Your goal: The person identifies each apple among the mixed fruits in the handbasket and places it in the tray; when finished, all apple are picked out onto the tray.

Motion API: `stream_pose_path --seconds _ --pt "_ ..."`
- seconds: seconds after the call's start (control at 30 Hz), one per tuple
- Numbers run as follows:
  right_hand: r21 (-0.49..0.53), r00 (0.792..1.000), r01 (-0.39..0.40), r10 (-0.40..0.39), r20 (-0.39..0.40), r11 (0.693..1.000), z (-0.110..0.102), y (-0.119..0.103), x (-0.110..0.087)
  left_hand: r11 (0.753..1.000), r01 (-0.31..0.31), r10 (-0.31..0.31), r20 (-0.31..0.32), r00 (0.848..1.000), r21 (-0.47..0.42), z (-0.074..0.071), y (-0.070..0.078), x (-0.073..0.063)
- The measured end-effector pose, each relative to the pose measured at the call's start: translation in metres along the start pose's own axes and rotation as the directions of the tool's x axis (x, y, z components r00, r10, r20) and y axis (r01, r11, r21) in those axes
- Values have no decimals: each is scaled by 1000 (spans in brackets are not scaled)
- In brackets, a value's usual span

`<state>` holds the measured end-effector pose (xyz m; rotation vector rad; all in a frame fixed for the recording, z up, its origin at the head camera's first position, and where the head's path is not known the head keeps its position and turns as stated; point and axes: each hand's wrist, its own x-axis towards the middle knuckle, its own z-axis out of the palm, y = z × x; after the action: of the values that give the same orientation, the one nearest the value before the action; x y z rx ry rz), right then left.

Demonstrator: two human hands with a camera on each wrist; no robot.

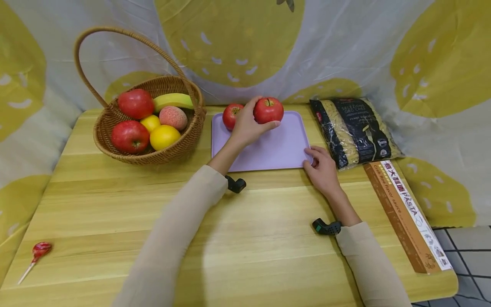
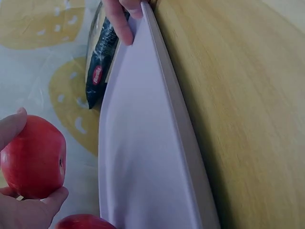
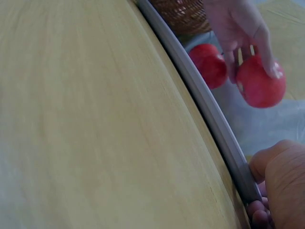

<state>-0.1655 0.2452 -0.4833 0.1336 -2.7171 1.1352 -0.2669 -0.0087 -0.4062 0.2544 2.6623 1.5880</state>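
Head view: one apple [image 1: 231,117] sits on the tray [image 1: 274,151] at 11 o'clock; the left hand [image 1: 246,126] grips a second apple [image 1: 269,111], not yet released, at 12; the right hand [image 1: 323,169] pinches the tray at 4.

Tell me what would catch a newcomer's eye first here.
The wicker basket of fruit stands out at the table's back left. Next comes the red apple in the left hand, by the back of the purple tray. The right hand grips that tray near its front right corner.
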Motion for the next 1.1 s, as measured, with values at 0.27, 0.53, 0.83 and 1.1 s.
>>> stream_pose_path --seconds 0.27,0.53,0.83,1.1 --pt "0 1000 5 -5 -18 1000 1 1 -1 999 -13 14 -33 999 32 22 -10 12" --pt "9 1000 5 -5 -17 1000 3 1 -1 1000 -11 13 -62 998 24 39 -26 17" --pt "-5 1000 7 -7 -19 1000 3 -2 0 998 17 -15 -33 999 58 39 -36 20" --pt "-6 1000 3 -3 -16 1000 3 -1 -1 988 62 -78 105 991 143 27 -30 11"
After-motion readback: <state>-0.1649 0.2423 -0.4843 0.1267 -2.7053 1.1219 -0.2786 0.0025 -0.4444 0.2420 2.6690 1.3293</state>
